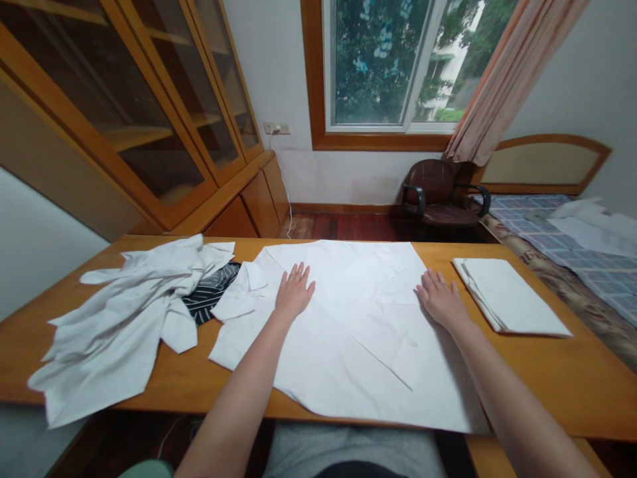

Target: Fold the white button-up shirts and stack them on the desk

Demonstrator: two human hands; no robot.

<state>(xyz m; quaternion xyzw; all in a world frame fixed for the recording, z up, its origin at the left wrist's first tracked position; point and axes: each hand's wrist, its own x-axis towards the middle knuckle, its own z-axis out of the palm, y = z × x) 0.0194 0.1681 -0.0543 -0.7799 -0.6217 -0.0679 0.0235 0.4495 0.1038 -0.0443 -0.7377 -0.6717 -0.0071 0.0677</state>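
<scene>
A white shirt [338, 345] lies spread flat on the wooden table [587, 372], its collar [239, 292] pointing left and its sleeves laid over the body. My left hand [294, 291] rests flat on the shirt near the collar end, fingers stretched out. At the shirt's right edge, my right hand [440, 299] lies palm down with fingers spread. Neither hand grips the cloth. To the right of my right hand sits a neatly folded white garment [512, 295].
A crumpled heap of white clothing [129, 325] covers the table's left part, with a black-and-white striped cloth [212, 292] partly under it. Beyond the table stand a glass-fronted cabinet [164, 119], a brown armchair [435, 192] and a bed [587, 245].
</scene>
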